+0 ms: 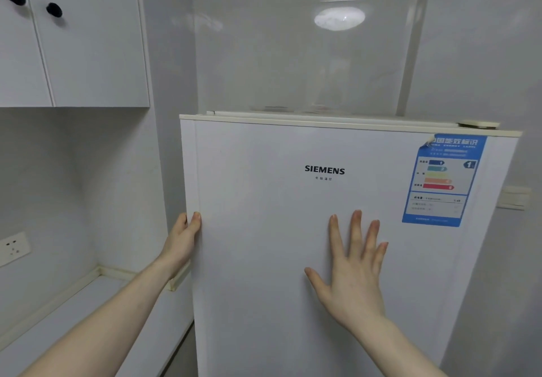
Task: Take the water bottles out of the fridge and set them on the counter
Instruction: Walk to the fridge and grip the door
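Starting point of the task by the look of it — fridge [293, 230] door is flush shut, no water bottles in view anywhere, so presumably they're behind that door; nothing on the counter [96, 312] yet. Everything is left to do: open, pull bottles, set them down.

Left hand [183, 240] is hooked on the door's left edge, fingers curled round it with the fingertips showing on the front face — a grip on the edge, likely to pull. Right hand [353, 268] lies flat on the door front, fingers straight and spread apart, holding nothing.

Edges and room: hinge cap sits at the top right corner of the door, so my guess is it swings open from the left side, toward the person and off to the right. Left door edge sits just beside a wall return, tight gap there — the left fingers are in that gap. Counter runs along the left, lower than the hands, with a raised lip at the back wall and a wall socket [13, 247] above it; upper cabinet [88, 54] hangs over it. Energy label [443, 180] on the door's upper right, one corner peeling.
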`<state>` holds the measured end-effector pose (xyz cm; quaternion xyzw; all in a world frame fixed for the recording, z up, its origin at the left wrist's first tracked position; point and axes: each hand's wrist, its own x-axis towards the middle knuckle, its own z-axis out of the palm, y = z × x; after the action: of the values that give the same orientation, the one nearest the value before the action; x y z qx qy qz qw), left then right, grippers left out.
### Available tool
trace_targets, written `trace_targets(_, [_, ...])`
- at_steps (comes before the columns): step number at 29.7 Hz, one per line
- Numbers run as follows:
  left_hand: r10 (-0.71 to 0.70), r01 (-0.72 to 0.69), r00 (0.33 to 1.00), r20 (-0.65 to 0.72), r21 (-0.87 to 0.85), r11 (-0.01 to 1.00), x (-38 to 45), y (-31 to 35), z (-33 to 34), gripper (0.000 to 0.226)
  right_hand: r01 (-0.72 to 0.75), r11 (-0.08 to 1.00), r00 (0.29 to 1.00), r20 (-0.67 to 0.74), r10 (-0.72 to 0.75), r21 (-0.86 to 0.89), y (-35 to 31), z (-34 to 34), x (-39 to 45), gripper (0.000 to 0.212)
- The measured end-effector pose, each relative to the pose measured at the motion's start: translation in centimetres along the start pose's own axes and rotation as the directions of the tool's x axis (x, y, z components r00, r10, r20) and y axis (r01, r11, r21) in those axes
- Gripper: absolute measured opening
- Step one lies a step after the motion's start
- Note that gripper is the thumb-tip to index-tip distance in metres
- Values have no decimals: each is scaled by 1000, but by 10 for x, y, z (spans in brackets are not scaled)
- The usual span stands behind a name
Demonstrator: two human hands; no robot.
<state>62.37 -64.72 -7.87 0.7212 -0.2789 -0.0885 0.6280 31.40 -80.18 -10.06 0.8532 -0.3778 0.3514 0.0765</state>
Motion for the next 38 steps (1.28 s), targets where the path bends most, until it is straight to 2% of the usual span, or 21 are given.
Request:
trace_targets(6, [45, -45, 999, -18, 33, 998, -20, -8, -14, 46, -17, 996, 999, 36, 14, 91, -6, -13, -10, 114])
trace_targets(10, [82, -81, 996, -38, 19, 997, -43, -10, -22, 36, -26, 968, 998, 59, 12, 249, -10, -30, -23, 105])
trace_targets(14, [114, -114, 993, -16, 38, 993, -70, -11, -38, 36, -7, 934, 997, 76, -22, 356, -19, -40, -46, 102])
trace_targets(18, [154, -154, 988, 33, -6, 988, -97, -5, -58, 59, -10, 912, 993, 110, -39, 411, -40, -52, -70, 101])
trace_targets(24, [166, -167, 982, 94, 5, 986, -118, 1, -72, 69, -51, 876, 992, 129, -13, 479, -71, -58, -116, 96])
trace_targets(29, [179, -189, 975, 131, 71, 979, -142, 4, -86, 40, -76, 866, 981, 190, -23, 495, -112, -58, -151, 96])
trace_targets(34, [180, -196, 971, 157, 93, 976, -171, 12, -94, 33, -57, 866, 973, 221, -63, 497, -144, -72, -181, 100])
trace_targets(38, [171, -190, 964, 202, 78, 979, -190, 16, -101, 40, -52, 866, 969, 235, -76, 496, -157, -85, -198, 102])
